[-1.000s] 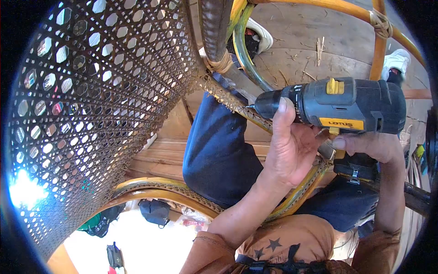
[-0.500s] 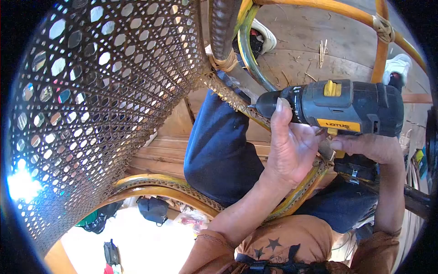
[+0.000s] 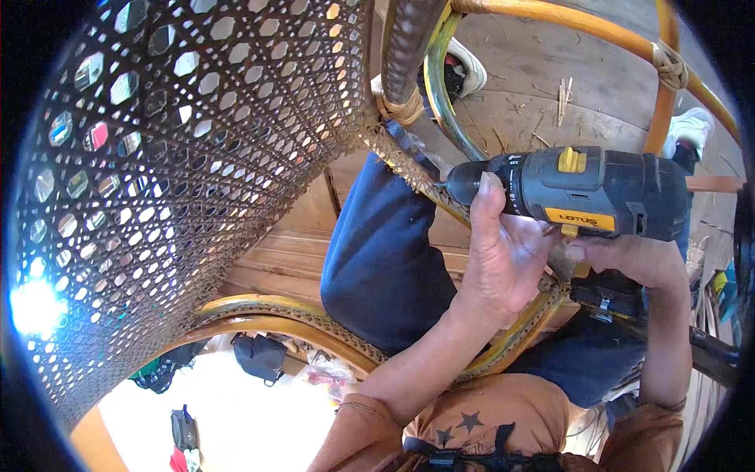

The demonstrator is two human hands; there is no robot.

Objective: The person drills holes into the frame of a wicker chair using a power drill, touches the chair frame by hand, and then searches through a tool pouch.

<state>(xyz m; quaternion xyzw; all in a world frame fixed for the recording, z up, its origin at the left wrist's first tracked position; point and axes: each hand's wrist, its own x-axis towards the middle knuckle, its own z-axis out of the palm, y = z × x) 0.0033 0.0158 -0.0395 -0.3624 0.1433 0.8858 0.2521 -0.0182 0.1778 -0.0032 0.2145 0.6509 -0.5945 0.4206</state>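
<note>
A dark power drill (image 3: 605,193) with a yellow switch and a LOTUS label lies sideways across the view. Its tip points left, at the curved rattan frame edge (image 3: 405,165) where frayed cane ends stick out. My left hand (image 3: 507,259) supports the drill's front from below, thumb up against the chuck collar. Under the drill body, my right hand (image 3: 637,259) is wrapped round its handle, most of which is hidden. Woven cane mesh (image 3: 212,141) of the chair fills the left side.
Rattan poles (image 3: 582,17) with a bound joint cross the top right. A curved rattan rail (image 3: 291,326) runs below the mesh. Cane scraps (image 3: 563,102) lie on the wooden floor. White shoes (image 3: 690,130), a black bag (image 3: 258,355) and bright floor at lower left also show.
The mesh and rattan frame have shifted slightly right in view. The drill sits slightly lower, and its tip now appears closer to the frayed edge. Both hands keep their hold.
</note>
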